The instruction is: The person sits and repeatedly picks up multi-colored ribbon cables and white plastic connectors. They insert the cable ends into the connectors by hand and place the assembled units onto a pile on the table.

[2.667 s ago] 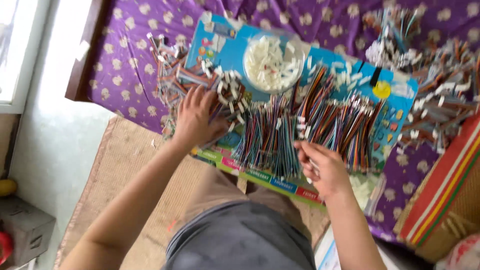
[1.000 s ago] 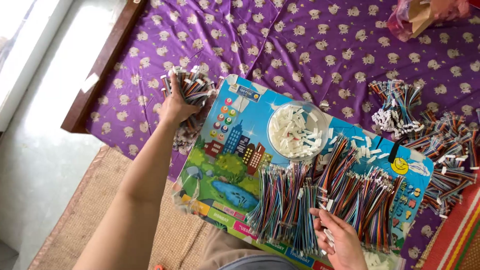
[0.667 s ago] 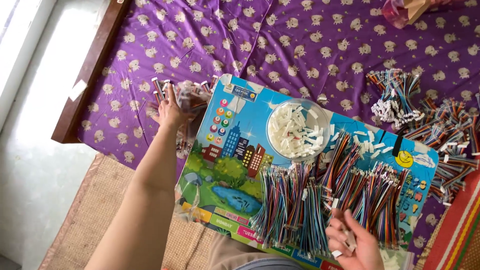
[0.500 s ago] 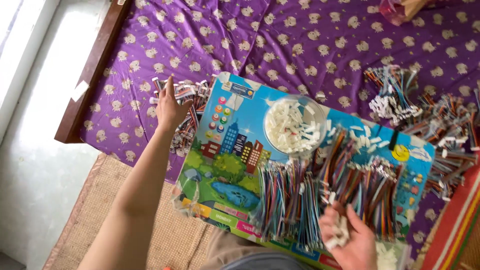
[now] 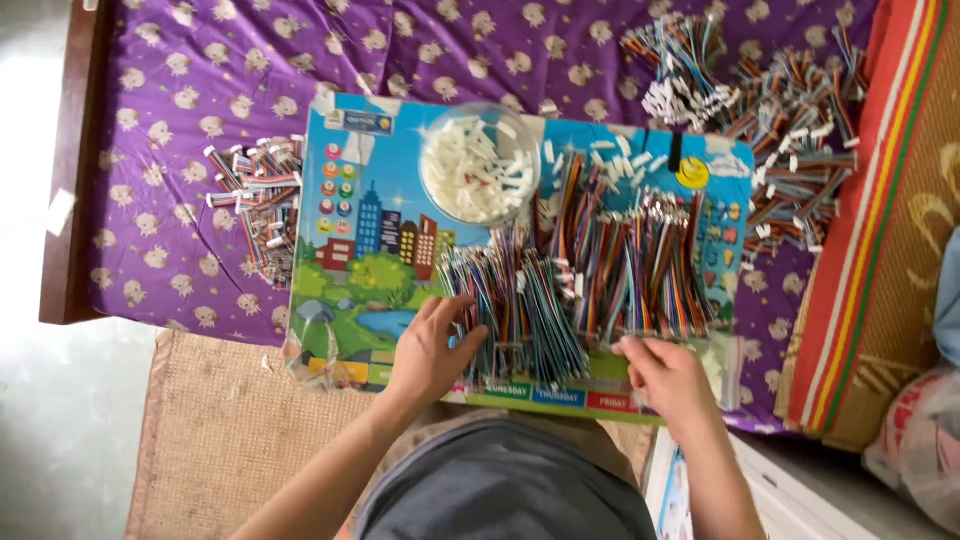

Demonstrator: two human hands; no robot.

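Resting on the picture board (image 5: 352, 215): wire bundles (image 5: 515, 310) touched by spread left hand (image 5: 432, 350); wire ends pinched by right hand (image 5: 668, 380)

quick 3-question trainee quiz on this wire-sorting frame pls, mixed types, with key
1. True or false: the left hand rests on the multicoloured wire bundles.
2. The clear bowl on the picture board holds: A) white connectors B) screws C) coins
3. What lies on the purple cloth just left of the board?

Key: 1 true. 2 A. 3 A pile of finished wire pieces.
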